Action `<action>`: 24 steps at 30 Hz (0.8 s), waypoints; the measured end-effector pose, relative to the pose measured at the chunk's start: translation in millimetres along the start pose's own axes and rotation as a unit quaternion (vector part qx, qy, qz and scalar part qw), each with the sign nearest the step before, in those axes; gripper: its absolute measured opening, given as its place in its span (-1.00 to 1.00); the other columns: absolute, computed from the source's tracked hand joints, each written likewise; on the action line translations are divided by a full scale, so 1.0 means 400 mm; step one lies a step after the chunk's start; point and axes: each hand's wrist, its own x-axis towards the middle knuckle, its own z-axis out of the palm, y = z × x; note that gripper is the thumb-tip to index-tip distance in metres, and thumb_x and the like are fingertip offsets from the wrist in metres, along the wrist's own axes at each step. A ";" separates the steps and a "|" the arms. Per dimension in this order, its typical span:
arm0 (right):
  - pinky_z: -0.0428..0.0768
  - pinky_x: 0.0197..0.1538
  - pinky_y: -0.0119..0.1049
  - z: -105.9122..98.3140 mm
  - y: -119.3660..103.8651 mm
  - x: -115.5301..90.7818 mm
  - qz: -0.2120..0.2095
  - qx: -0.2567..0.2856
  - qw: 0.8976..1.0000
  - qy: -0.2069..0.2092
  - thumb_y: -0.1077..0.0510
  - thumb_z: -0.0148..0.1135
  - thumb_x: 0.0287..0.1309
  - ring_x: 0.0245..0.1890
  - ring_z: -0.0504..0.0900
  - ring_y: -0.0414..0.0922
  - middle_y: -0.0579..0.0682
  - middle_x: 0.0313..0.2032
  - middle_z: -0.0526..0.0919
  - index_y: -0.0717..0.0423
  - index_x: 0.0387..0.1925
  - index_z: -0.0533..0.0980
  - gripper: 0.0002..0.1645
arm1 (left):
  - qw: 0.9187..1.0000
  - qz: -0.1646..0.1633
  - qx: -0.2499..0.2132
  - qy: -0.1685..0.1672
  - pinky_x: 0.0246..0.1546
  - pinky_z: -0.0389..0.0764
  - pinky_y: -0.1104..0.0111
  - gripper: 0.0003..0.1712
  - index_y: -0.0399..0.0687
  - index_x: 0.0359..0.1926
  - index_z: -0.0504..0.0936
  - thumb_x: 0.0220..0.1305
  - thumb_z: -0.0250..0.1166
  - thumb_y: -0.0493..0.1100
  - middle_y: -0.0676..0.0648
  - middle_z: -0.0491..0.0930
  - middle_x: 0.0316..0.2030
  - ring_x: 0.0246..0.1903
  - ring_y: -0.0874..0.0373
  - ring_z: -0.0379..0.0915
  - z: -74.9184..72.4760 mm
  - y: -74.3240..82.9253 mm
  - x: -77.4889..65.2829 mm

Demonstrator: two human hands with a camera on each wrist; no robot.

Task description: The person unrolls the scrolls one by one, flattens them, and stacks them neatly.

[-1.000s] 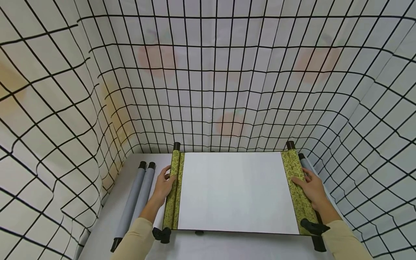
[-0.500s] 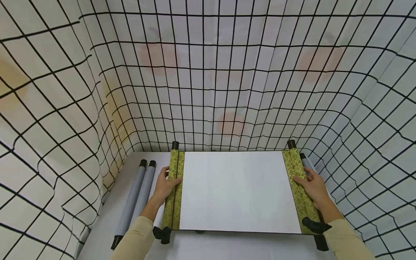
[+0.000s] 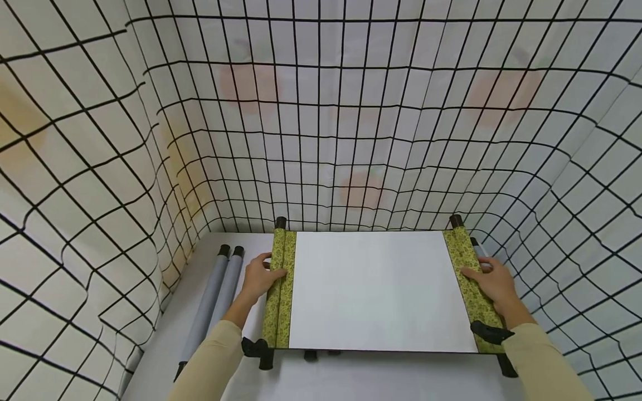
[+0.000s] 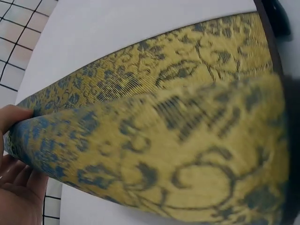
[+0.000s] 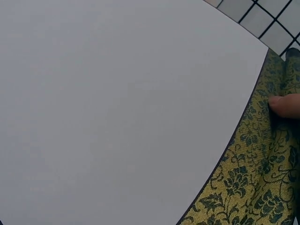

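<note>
A hanging scroll is held partly unrolled between both hands in the head view, its blank white sheet [image 3: 376, 289] spread flat. Yellow-green floral brocade borders the sheet, with a black-ended roll at either side. My left hand [image 3: 258, 277] grips the left roll [image 3: 275, 301], its thumb lying over the brocade and the other fingers behind. In the left wrist view that brocade roll [image 4: 150, 154] fills the foreground. The right roll [image 3: 471, 273] is gripped by my right hand [image 3: 495, 285]. Only the right thumb [image 5: 287, 106] shows in the right wrist view, pressing on the brocade.
Two grey rolled scrolls [image 3: 208, 301] with black ends lie at the table's left. Part of another grey roll [image 3: 476, 248] shows behind the right hand. Black ends [image 3: 311, 355] peek out beneath the sheet. A black-gridded white cloth [image 3: 351, 150] encloses the table [image 3: 165, 340].
The left thumb has slid from the roll across onto the brocade. The scroll has shifted slightly right, and its near edge sits higher in view, showing more black ends beneath.
</note>
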 end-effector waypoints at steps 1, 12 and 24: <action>0.44 0.11 0.36 -0.004 0.005 0.005 -0.002 -0.016 1.000 0.003 -0.36 0.26 0.34 0.26 0.29 0.48 0.55 0.37 0.22 0.42 0.53 0.11 0.16 | 1.000 0.001 0.003 -0.006 -0.15 0.62 0.02 -0.16 -0.24 0.46 0.40 0.25 0.52 -0.07 -0.32 0.57 0.07 -0.03 -0.18 0.53 0.006 0.003 0.005; 0.49 0.03 0.31 0.012 0.048 0.080 -0.018 -0.122 0.992 0.031 -0.11 0.31 0.40 0.11 0.42 0.48 0.57 0.14 0.45 0.60 0.37 0.26 -0.07 | 0.998 0.014 0.051 -0.019 -0.13 0.63 -0.03 -0.19 -0.37 0.40 0.43 0.25 0.49 -0.06 -0.33 0.57 0.05 -0.02 -0.22 0.54 0.071 0.003 0.067; 0.03 0.33 0.47 0.090 0.082 0.123 -0.021 -0.145 0.987 0.072 0.08 0.30 0.38 0.15 0.38 0.54 0.56 0.15 0.47 0.59 0.33 0.33 -0.25 | 0.998 -0.042 0.053 -0.016 -0.06 0.63 -0.03 -0.20 -0.41 0.38 0.44 0.24 0.51 -0.10 -0.36 0.57 0.09 0.03 -0.25 0.55 0.133 -0.038 0.103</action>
